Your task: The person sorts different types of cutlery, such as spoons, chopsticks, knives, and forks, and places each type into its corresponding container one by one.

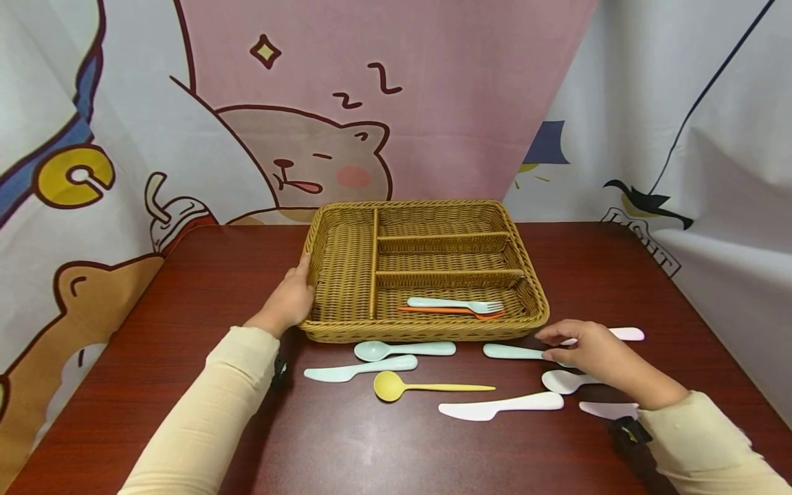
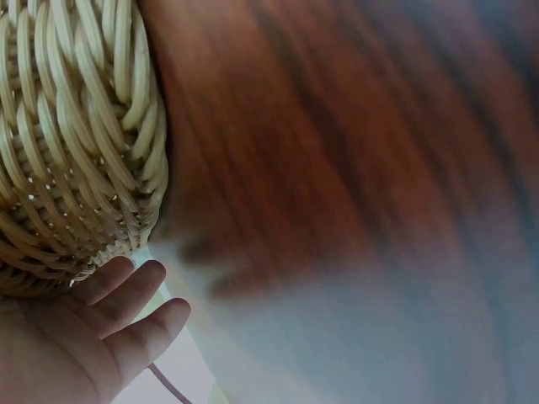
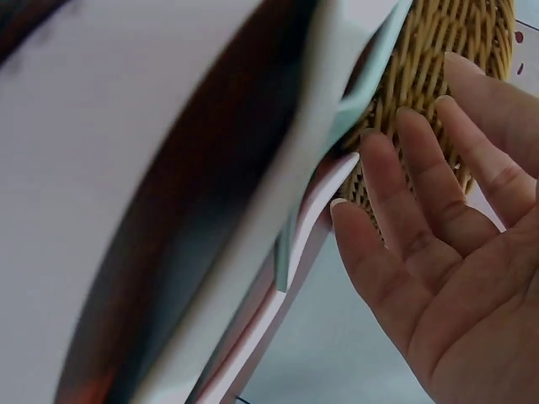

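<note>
A brown woven basket (image 1: 337, 330) with several compartments stands on the table; a mint fork (image 1: 442, 302) and an orange utensil (image 1: 433, 310) lie in its front right compartment. My left hand (image 1: 289, 299) rests against the basket's left side, its fingers extended in the left wrist view. Near the basket's front right corner, my right hand (image 1: 590, 354) hovers with spread, slightly bent fingers and holds nothing. Under its fingertips lies a mint utensil (image 1: 510, 351), whose far end is hidden. Beside that hand are a pale pink handle (image 1: 630, 334) and a white spoon (image 1: 559, 381).
In front of the basket lie a mint spoon (image 1: 371, 350), a mint knife (image 1: 359, 370), a yellow spoon (image 1: 390, 387) and a white knife (image 1: 495, 407). A pale pink blade (image 1: 609, 410) shows partly by the right sleeve. Printed curtains (image 1: 445, 103) hang behind the dark red table (image 1: 334, 440).
</note>
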### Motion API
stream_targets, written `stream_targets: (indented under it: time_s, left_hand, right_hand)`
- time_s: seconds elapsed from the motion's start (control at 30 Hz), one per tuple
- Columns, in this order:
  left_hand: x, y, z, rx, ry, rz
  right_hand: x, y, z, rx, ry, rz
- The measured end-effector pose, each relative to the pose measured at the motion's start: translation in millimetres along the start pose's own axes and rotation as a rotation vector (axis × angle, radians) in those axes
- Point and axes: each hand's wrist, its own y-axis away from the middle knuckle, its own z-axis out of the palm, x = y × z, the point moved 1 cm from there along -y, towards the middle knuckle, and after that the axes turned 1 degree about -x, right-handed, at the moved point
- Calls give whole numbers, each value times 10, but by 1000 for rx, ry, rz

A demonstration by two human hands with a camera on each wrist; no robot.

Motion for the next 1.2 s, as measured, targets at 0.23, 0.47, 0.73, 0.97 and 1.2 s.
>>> stream_targets:
  time_s: [0.23,0.47,0.73,0.97,1.2]
  left_hand:
    - [2,-2,2,2,-2,0]
    - [4,4,-7,0,-1,-6]
    - [-1,2,-6,-3,3,-12]
    - [-11,-13,7,-2,7,-9]
    - [-19,-23,17,8,1,-1]
  right_hand:
    - [26,1,58,-2,36,-58]
    - [30,-18,82,-52,97,-32]
    - [22,-46,115,-105,182,-20]
    - [4,-43,129,-121,197,-44]
    - [-9,-13,99,-86,198,-93]
